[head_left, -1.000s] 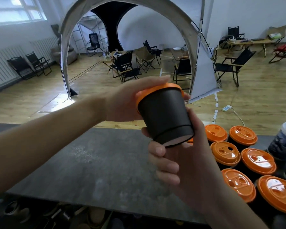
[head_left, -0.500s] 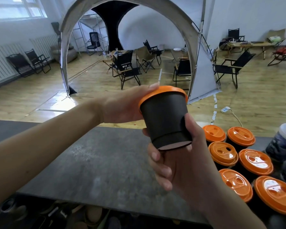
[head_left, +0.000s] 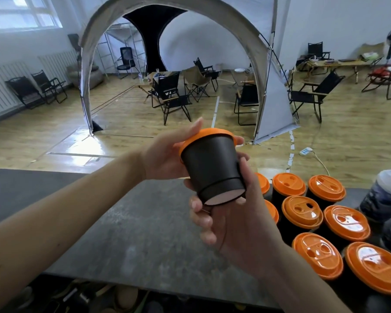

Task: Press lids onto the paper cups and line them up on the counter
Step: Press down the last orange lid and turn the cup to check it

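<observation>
A black paper cup (head_left: 210, 168) with an orange lid (head_left: 209, 133) is held in the air above the grey counter (head_left: 131, 227), tilted so its base faces me. My left hand (head_left: 165, 154) wraps the lid end from the left, fingers lying over the lid's top. My right hand (head_left: 235, 224) cups the base from below, thumb up along the cup's right side. Several black cups with orange lids (head_left: 301, 211) stand in rows on the counter at the right.
Dark plastic-wrapped bundles (head_left: 386, 195) sit at the counter's far right edge. Beyond the counter lies a wooden floor with a grey arched tent (head_left: 266, 71) and folding chairs (head_left: 172, 96). Clutter shows below the counter's near edge.
The cup has tipped slightly more upright and shifted a little right. My left fingers have slid further over the lid's top; my right thumb has risen along the cup's side.
</observation>
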Motion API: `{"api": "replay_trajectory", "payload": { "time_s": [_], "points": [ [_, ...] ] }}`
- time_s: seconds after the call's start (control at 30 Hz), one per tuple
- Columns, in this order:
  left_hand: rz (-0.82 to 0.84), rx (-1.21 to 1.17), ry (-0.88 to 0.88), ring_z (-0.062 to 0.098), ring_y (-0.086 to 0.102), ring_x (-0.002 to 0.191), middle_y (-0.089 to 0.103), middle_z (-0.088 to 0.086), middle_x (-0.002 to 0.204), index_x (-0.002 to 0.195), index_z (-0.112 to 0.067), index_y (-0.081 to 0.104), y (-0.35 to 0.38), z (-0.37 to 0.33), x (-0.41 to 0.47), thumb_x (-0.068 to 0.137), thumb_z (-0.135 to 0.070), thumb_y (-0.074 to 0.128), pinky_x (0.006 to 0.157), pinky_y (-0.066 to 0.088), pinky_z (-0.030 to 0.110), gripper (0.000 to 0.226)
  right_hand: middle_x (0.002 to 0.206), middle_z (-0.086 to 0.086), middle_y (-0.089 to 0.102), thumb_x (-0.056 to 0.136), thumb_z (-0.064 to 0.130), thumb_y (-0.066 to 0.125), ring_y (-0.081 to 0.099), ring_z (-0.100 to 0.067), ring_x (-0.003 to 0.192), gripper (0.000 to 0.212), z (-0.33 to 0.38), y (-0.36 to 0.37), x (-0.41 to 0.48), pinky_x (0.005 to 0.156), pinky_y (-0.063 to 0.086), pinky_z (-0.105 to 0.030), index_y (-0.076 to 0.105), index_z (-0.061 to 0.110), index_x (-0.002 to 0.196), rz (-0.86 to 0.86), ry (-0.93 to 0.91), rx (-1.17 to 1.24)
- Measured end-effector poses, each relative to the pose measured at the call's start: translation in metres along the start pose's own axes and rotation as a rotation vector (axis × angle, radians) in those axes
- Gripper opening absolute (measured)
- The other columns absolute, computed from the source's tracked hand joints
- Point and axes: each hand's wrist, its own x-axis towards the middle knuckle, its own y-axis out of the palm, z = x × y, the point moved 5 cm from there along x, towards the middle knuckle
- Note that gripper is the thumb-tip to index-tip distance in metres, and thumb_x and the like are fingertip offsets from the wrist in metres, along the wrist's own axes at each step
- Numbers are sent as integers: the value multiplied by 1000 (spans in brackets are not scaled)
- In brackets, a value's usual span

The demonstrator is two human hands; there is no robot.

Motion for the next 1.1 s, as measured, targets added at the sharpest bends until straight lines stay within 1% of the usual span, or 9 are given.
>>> {"api": "replay_trajectory", "payload": {
  "time_s": [0.1, 0.2, 0.3, 0.47, 0.67, 0.73, 0.8, 0.9, 1.1],
  "points": [
    [42, -135, -7, 32, 66, 114, 66, 23, 126, 136, 8, 52, 4, 2, -1, 99, -42, 60, 93, 54, 38, 63, 77, -7, 62, 81, 78, 50, 56, -13, 57, 85, 4, -3, 0, 46, 50, -25, 65, 3, 117, 4, -6, 32],
    [-250, 214, -8, 27, 64, 112, 65, 17, 125, 136, 1, 57, -15, 0, -2, 73, -64, 80, 94, 51, 36, 93, 78, -12, 63, 81, 76, 49, 57, -17, 56, 80, 9, -11, 3, 45, 51, -27, 68, 5, 112, -132, -58, -116],
    [-306, 405, -35, 11, 72, 100, 77, -3, 104, 111, -16, 70, -9, -9, -1, 73, -69, 75, 88, 55, 31, 65, 81, -15, 66, 76, 71, 61, 58, -18, 59, 80, 16, -21, 4, 47, 52, -30, 62, 5, 122, -288, -158, -321],
    [-242, 270, 49, 45, 40, 143, 45, 27, 153, 151, 2, 39, -5, -9, 3, 77, -66, 72, 117, 33, 57, 106, 73, -10, 64, 77, 72, 43, 52, -13, 48, 77, 16, -10, 0, 40, 46, -24, 65, 6, 108, -194, -118, -128],
    [-318, 272, 58, 26, 70, 104, 65, 21, 126, 137, 6, 50, -8, -11, 3, 61, -64, 86, 76, 59, 30, 110, 73, -9, 63, 79, 75, 45, 54, -13, 51, 79, 14, -7, -1, 41, 48, -25, 64, 4, 107, -193, -126, -108],
    [-352, 272, 37, 37, 65, 119, 64, 24, 131, 136, 3, 54, -8, -11, 4, 62, -65, 85, 98, 57, 47, 105, 77, -14, 65, 80, 73, 45, 57, -17, 57, 79, 19, -9, -1, 44, 52, -28, 65, 2, 110, -238, -153, -226],
    [-365, 277, 29, 35, 63, 124, 65, 21, 133, 129, -6, 65, -8, -14, 4, 61, -67, 83, 105, 53, 45, 93, 78, -14, 64, 82, 70, 47, 57, -18, 58, 77, 26, -11, -2, 46, 53, -29, 63, 2, 114, -283, -178, -290],
    [-272, 101, 81, 22, 72, 98, 73, 11, 112, 122, -9, 68, -2, -18, 2, 74, -57, 80, 78, 61, 33, 69, 70, -5, 58, 84, 75, 40, 49, -11, 51, 80, 28, -3, -5, 42, 45, -21, 63, 4, 113, -181, -109, -113],
    [-35, -14, 90, 29, 55, 132, 46, 21, 153, 151, -1, 36, 27, -23, 11, 89, -54, 66, 101, 51, 38, 87, 80, -7, 60, 92, 76, 42, 54, -11, 61, 86, 12, 12, -4, 51, 52, -21, 52, 0, 131, 78, -92, 107]
  ]
}}
